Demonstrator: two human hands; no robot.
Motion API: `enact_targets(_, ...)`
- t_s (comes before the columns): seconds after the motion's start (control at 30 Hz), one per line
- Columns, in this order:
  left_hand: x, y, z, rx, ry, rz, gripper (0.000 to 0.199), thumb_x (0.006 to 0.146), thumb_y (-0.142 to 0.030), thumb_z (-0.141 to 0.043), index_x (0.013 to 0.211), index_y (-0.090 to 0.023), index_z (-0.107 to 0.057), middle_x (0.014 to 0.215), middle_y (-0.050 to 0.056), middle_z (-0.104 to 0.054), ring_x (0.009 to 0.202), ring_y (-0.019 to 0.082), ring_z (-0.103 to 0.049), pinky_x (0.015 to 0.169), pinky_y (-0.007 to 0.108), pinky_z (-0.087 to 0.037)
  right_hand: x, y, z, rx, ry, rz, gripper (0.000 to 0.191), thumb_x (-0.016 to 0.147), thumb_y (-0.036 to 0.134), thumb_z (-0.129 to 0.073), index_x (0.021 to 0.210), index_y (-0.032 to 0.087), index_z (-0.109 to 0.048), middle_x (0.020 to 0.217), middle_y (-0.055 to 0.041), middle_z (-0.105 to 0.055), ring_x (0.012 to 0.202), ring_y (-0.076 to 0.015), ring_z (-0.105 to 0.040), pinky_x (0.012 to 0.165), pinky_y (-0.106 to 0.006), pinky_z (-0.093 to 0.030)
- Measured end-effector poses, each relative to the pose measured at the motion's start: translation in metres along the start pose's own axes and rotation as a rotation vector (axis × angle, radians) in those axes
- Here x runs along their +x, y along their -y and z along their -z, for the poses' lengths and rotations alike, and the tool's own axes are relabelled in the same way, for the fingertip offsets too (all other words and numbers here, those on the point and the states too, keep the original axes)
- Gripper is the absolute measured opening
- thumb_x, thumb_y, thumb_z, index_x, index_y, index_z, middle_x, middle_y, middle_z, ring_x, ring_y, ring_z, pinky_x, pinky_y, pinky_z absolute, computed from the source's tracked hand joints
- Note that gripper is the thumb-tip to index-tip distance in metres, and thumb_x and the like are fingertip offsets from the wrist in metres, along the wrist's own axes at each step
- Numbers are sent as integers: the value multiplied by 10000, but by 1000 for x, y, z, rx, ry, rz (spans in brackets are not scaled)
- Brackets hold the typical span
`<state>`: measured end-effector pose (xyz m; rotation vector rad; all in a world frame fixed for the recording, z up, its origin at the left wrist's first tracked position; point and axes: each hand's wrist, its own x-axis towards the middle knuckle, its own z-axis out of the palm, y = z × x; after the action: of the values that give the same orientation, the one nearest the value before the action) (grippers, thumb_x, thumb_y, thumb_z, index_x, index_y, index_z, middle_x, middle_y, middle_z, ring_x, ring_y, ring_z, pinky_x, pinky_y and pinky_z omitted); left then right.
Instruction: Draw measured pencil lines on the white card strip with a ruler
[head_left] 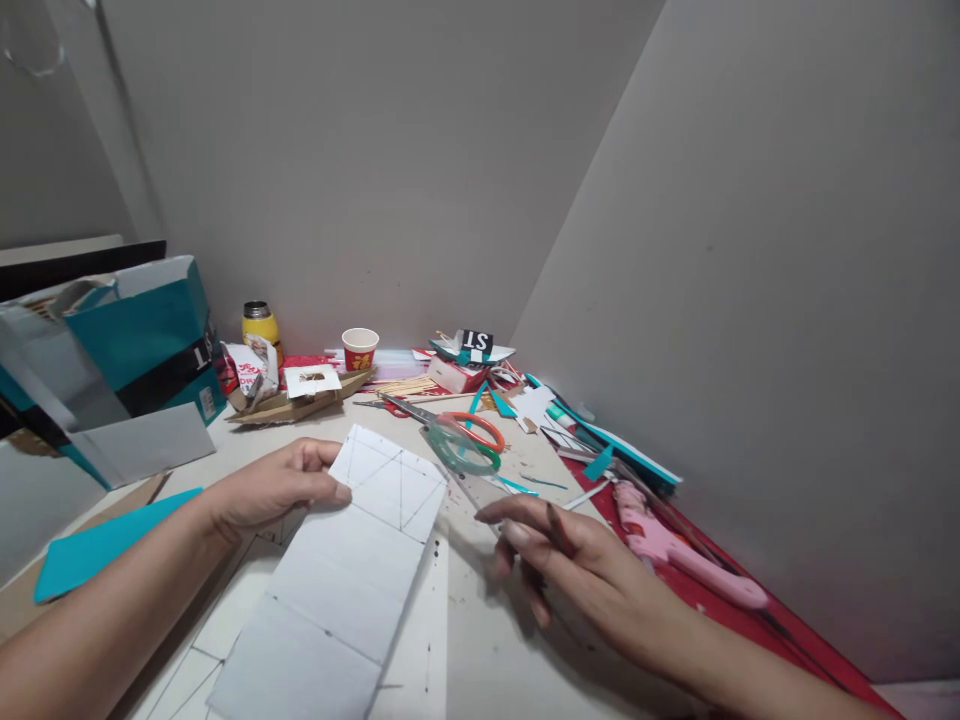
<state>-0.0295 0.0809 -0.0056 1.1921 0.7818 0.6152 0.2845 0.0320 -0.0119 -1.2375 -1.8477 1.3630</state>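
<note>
My left hand [289, 487] pinches the upper left edge of a long white card [337, 570], its thumb on top. Dark lines form triangles at the card's upper end, with more marks lower down. To the right, my right hand [570, 560] holds a clear ruler [465, 480] between thumb and fingers; a dark, thin pen-like item also shows among those fingers. Beyond the ruler lie scissors [480, 432] with orange and green handles, partly seen through it. Under the card, another white sheet [206, 670] with drawn lines rests on the table.
A teal box [142, 335] stands at the left, near a flat teal piece [112, 540]. A yellow bottle [259, 325], a red paper cup [360, 350] and a cardboard boat shape [300, 400] are at the back. A pink glue gun [690, 560] lies on red cloth at right.
</note>
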Motion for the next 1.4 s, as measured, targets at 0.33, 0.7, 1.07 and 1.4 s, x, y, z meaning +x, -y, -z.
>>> enact_targets(0.33,1,2,0,-6,36,16,416,736,-271,-813,1136,-159,-786,936,114,-820,796,235,-765,729,302,-602,10,10,6,78,-142,-2,531,881,677,-628,1022,169,-680,842,-48,-702,457,-92,-559,467,-259,-432)
enact_targets(0.7,1,2,-17,29,214,39,391,829,-296,-782,1202,-184,-763,1023,103,-813,885,240,-771,758,287,-595,37,10,-5,308,76,-126,377,727,486,-848,778,155,-674,516,47,-569,422,-75,-494,430,-200,-261)
enact_targets(1.07,2,14,-9,53,285,112,414,756,-425,-861,1096,-200,-796,975,78,-819,811,222,-758,719,276,-583,37,10,2,235,-26,-54,357,774,494,-809,784,167,-666,556,51,-560,441,-84,-537,449,-210,-320)
enact_targets(1.4,2,14,-2,121,197,148,332,705,-422,-881,938,-198,-805,929,34,-816,817,192,-719,748,245,-558,43,-4,6,313,-85,-42,380,753,505,-847,816,171,-677,558,44,-594,439,-85,-548,472,-209,-366)
